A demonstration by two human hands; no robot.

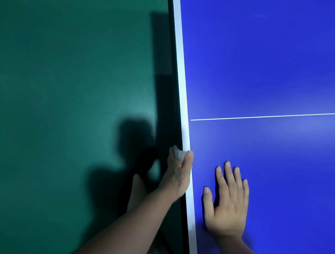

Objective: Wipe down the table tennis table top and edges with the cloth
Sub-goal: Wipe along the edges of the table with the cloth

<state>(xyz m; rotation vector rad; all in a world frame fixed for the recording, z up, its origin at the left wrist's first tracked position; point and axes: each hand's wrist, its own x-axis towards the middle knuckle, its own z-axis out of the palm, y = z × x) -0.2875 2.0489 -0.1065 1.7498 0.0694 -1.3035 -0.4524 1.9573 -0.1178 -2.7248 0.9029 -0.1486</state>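
Two hands work at the table's (267, 60) side edge (182, 86), which runs top to bottom thru mid-frame. Left hand (178, 173) pinches the cloth (179, 154), a small pale wad, between thumb and fingers right at the edge, lower centre; thumb tip sits on the white border, fingers drop over the side w/ the cloth against it, as far as I can tell. Right hand (227, 202) lies flat, fingers straight and spread, palm down on the blue top just right of the edge, holding nothing, prob. bracing.

Key relation: the edge's long axis goes straight up-frame from the cloth, so the next stroke likely follows that line, upward. Left hand is the one on it; right is beside, on the top.

Surface: smooth blue top, white border, thin white line (271, 116) crossing right half above the hands. Left half of frame is dim green floor (61, 94) w/ dark shadows; lighting low.
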